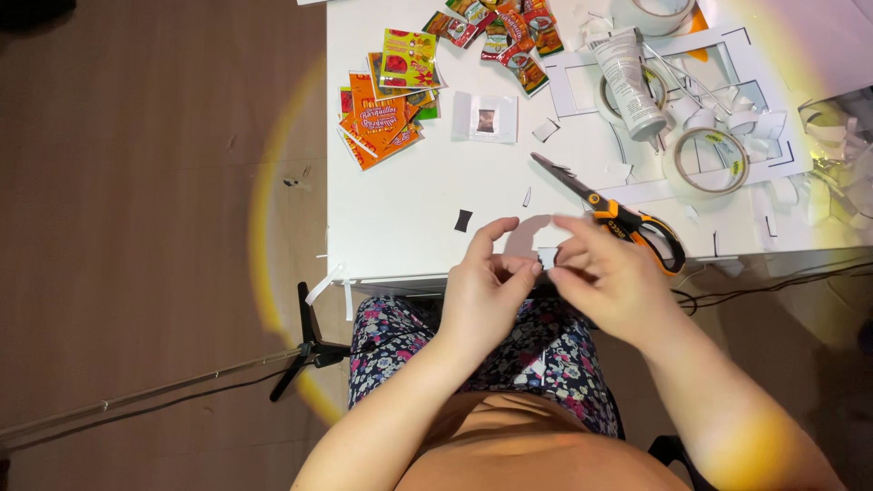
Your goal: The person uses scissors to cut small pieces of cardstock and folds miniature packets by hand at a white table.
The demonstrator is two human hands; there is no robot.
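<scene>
My left hand (486,291) and my right hand (609,277) meet at the near edge of a white table (400,200). Both pinch a small white paper piece (546,257) between their fingertips. Orange-handled scissors (618,218) lie on the table just beyond my right hand, blades pointing up-left. A small black scrap (463,220) lies beside my left thumb.
Orange and red sachets (382,114) are heaped at the table's left, more sachets (500,32) further back. A small white card with a dark square (486,118), a white tube (627,82), tape rolls (707,159) and cut white paper sheets (755,100) fill the right. A tripod leg (305,341) stands on the brown floor.
</scene>
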